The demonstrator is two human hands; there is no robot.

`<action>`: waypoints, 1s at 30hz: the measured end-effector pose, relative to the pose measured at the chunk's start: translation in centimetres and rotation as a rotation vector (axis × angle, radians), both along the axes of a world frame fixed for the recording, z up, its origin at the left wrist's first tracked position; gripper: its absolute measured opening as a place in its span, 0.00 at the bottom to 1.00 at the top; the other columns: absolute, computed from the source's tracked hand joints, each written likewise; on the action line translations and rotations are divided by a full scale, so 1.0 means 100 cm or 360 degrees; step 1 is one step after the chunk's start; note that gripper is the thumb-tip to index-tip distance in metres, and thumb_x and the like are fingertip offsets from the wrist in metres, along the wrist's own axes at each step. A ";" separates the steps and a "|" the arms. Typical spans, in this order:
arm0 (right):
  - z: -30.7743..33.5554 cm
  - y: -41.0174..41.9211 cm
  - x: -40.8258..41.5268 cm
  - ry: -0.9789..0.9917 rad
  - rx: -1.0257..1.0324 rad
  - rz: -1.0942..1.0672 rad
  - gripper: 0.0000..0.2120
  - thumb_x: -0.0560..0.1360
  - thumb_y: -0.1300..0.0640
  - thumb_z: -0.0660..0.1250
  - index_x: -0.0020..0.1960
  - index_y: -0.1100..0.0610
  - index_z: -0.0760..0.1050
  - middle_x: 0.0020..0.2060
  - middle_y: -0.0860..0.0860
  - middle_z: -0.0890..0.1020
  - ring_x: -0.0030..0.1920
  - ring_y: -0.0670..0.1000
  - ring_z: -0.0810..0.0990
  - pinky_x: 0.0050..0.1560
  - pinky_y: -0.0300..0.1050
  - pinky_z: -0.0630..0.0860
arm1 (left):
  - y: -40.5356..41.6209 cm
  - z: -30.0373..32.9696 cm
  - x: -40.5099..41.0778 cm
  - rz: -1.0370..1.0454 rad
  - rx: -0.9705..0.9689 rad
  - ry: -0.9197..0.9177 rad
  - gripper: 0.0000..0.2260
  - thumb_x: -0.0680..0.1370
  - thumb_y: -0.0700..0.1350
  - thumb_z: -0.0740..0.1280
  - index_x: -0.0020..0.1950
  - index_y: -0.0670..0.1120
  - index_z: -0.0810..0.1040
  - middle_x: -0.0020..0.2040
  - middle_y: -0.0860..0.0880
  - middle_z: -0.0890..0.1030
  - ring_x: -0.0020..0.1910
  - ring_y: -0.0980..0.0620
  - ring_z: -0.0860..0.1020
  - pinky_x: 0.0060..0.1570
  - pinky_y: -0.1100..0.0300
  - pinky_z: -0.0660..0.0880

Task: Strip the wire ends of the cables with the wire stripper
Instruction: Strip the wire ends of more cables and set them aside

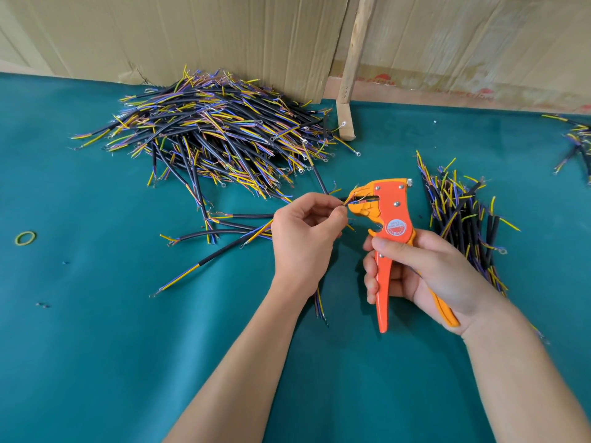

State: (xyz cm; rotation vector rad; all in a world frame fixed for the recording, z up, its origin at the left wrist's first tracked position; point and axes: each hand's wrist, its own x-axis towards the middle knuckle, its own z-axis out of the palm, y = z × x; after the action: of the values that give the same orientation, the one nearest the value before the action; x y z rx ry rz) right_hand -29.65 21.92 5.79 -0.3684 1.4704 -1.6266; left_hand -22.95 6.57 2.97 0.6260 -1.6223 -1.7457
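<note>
My right hand (425, 276) grips the handles of an orange wire stripper (388, 215), held upright with its jaws pointing left. My left hand (307, 238) pinches the thin coloured wire ends of a black cable (319, 302) and holds them in the stripper's jaws. The rest of that cable runs under my left hand and wrist, mostly hidden. Several loose black cables (224, 233) with yellow and blue inner wires lie on the green table just left of my left hand.
A big heap of cables (214, 129) lies at the back left. A smaller bundle (463, 219) lies right of the stripper, a few more cables (575, 145) at the right edge. A yellow-green rubber band (25, 238) lies far left. Cardboard and a wooden post (353, 68) stand behind.
</note>
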 end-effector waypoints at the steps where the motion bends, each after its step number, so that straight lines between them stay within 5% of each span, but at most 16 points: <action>1: 0.000 0.000 0.000 0.0004 0.0002 -0.0001 0.13 0.72 0.56 0.73 0.51 0.64 0.79 0.37 0.64 0.79 0.34 0.61 0.78 0.35 0.55 0.80 | 0.000 0.000 0.000 -0.0001 0.0003 -0.0002 0.10 0.74 0.35 0.72 0.38 0.49 0.83 0.31 0.53 0.82 0.28 0.57 0.75 0.32 0.66 0.72; 11: -0.002 0.000 0.000 0.0080 0.0004 -0.0016 0.11 0.73 0.54 0.74 0.48 0.62 0.81 0.35 0.63 0.78 0.31 0.60 0.78 0.33 0.53 0.79 | 0.000 -0.001 -0.001 0.0001 0.0022 0.0007 0.08 0.74 0.34 0.72 0.39 0.47 0.83 0.31 0.53 0.81 0.28 0.56 0.75 0.30 0.68 0.70; 20: -0.002 -0.001 0.002 0.0074 -0.0005 -0.0042 0.19 0.70 0.51 0.76 0.51 0.65 0.77 0.33 0.60 0.76 0.29 0.58 0.74 0.30 0.51 0.76 | 0.000 -0.002 -0.002 -0.0006 0.0047 0.0009 0.07 0.75 0.34 0.72 0.41 0.45 0.84 0.31 0.53 0.81 0.27 0.57 0.76 0.29 0.69 0.69; 30: -0.005 -0.017 0.018 -0.0133 -0.0227 0.0000 0.10 0.73 0.59 0.73 0.44 0.58 0.72 0.31 0.54 0.67 0.28 0.53 0.66 0.29 0.47 0.68 | -0.003 -0.004 -0.001 -0.0011 0.0130 0.0060 0.06 0.73 0.35 0.69 0.45 0.41 0.85 0.32 0.51 0.81 0.28 0.56 0.76 0.33 0.64 0.71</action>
State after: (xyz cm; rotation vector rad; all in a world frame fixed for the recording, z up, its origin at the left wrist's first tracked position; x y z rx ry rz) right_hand -27.82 20.25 5.27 -0.3757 1.2963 -1.7312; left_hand -23.04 6.26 2.56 0.6225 -1.5360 -1.8258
